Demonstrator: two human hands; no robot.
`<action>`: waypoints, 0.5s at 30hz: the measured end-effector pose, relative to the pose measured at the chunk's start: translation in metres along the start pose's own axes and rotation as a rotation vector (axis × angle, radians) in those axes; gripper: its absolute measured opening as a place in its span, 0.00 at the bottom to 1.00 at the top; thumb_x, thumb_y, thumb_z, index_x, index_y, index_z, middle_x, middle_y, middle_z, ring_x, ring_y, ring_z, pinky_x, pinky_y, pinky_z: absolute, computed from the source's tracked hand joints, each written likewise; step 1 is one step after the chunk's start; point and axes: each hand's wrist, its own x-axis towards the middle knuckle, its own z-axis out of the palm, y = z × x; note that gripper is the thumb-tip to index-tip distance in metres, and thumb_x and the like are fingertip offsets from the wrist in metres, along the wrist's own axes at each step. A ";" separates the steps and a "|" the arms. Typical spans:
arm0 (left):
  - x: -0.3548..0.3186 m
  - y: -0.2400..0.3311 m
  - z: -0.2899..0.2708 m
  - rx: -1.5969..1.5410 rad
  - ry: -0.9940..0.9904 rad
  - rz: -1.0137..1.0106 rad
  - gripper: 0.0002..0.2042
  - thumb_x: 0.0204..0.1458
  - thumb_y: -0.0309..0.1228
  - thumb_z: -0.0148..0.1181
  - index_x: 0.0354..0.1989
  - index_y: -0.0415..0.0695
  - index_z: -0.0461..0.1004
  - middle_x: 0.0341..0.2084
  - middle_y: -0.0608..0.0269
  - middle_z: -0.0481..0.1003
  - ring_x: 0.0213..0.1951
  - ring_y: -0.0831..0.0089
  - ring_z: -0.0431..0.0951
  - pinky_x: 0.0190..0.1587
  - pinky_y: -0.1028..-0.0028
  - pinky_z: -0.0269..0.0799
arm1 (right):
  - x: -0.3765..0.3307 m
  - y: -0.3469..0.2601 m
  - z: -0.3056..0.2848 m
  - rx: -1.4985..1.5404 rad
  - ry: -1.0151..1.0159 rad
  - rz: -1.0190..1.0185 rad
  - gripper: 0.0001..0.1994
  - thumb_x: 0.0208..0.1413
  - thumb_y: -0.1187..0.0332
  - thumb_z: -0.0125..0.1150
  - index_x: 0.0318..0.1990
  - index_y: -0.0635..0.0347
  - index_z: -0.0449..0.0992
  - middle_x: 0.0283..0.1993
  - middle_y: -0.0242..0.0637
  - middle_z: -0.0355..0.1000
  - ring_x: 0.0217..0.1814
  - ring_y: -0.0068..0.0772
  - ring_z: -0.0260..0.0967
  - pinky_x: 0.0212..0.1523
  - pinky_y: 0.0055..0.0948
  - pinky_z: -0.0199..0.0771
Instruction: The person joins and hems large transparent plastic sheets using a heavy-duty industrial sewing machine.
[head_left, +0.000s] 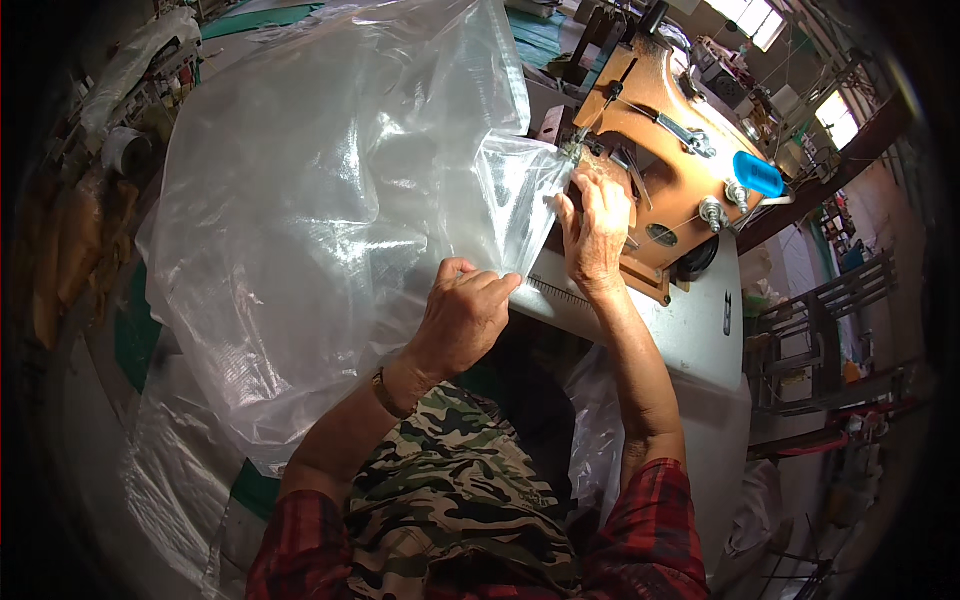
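my left hand (pixel 460 318) pinches clear plastic sheeting (pixel 300 220). my right hand (pixel 598 232) hides part of its edge beside the orange sewing machine (pixel 680 170); whether gripping, i can't tell.

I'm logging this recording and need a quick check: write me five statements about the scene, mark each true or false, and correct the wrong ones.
1. The left hand pinches the clear plastic sheet near an edge. True.
2. The right hand is close to the orange sewing machine. True.
3. The orange sewing machine stands to the left of the clear plastic sheet. False: it stands to the right of it.
4. Something is worn on the right wrist. False: the dark bracelet is on the left wrist.
5. Both sleeves are plain white. False: the plaid sleeves are red and black.
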 end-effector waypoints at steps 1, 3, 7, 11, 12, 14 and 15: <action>0.002 0.000 0.002 -0.056 0.037 -0.006 0.14 0.49 0.20 0.59 0.46 0.37 0.77 0.22 0.61 0.72 0.28 0.64 0.73 0.52 0.64 0.62 | -0.001 0.003 -0.002 0.000 -0.009 -0.017 0.19 0.53 0.69 0.67 0.51 0.63 0.72 0.50 0.46 0.73 0.54 0.48 0.69 0.56 0.43 0.64; -0.001 -0.006 -0.004 -0.154 0.042 -0.047 0.14 0.49 0.20 0.58 0.46 0.37 0.78 0.21 0.61 0.72 0.27 0.64 0.72 0.52 0.65 0.62 | 0.000 -0.002 -0.004 -0.003 -0.045 -0.010 0.18 0.54 0.69 0.65 0.51 0.63 0.73 0.52 0.46 0.73 0.56 0.48 0.69 0.58 0.43 0.64; -0.006 -0.017 -0.006 -0.341 0.037 -0.105 0.13 0.50 0.21 0.58 0.45 0.37 0.79 0.18 0.62 0.70 0.23 0.63 0.69 0.51 0.66 0.63 | 0.005 -0.008 -0.007 -0.034 -0.127 -0.023 0.17 0.56 0.68 0.63 0.52 0.62 0.74 0.56 0.43 0.73 0.60 0.48 0.67 0.61 0.44 0.62; -0.007 -0.012 0.005 -0.228 0.045 -0.067 0.14 0.50 0.21 0.58 0.46 0.37 0.78 0.20 0.61 0.71 0.25 0.64 0.71 0.52 0.65 0.62 | 0.009 -0.007 -0.012 -0.007 -0.213 -0.046 0.17 0.58 0.65 0.62 0.52 0.61 0.74 0.58 0.39 0.72 0.63 0.48 0.65 0.63 0.45 0.60; -0.006 -0.008 0.009 -0.109 0.040 -0.006 0.15 0.49 0.21 0.58 0.47 0.36 0.77 0.21 0.61 0.70 0.27 0.65 0.72 0.52 0.65 0.62 | 0.010 -0.007 -0.013 -0.017 -0.240 -0.054 0.18 0.58 0.63 0.61 0.53 0.61 0.74 0.59 0.39 0.71 0.64 0.47 0.64 0.63 0.45 0.59; -0.004 -0.001 0.014 0.057 -0.001 0.089 0.16 0.48 0.20 0.58 0.48 0.34 0.75 0.25 0.61 0.70 0.31 0.66 0.73 0.51 0.63 0.63 | 0.016 -0.009 -0.016 -0.064 -0.267 -0.055 0.18 0.58 0.62 0.61 0.53 0.61 0.74 0.59 0.39 0.71 0.64 0.46 0.64 0.63 0.45 0.58; -0.003 0.002 0.016 0.053 -0.005 0.091 0.16 0.48 0.20 0.58 0.48 0.34 0.75 0.25 0.61 0.70 0.31 0.66 0.73 0.51 0.63 0.63 | 0.019 -0.010 -0.017 -0.110 -0.292 -0.060 0.19 0.58 0.61 0.61 0.53 0.61 0.74 0.59 0.39 0.71 0.64 0.44 0.64 0.63 0.44 0.57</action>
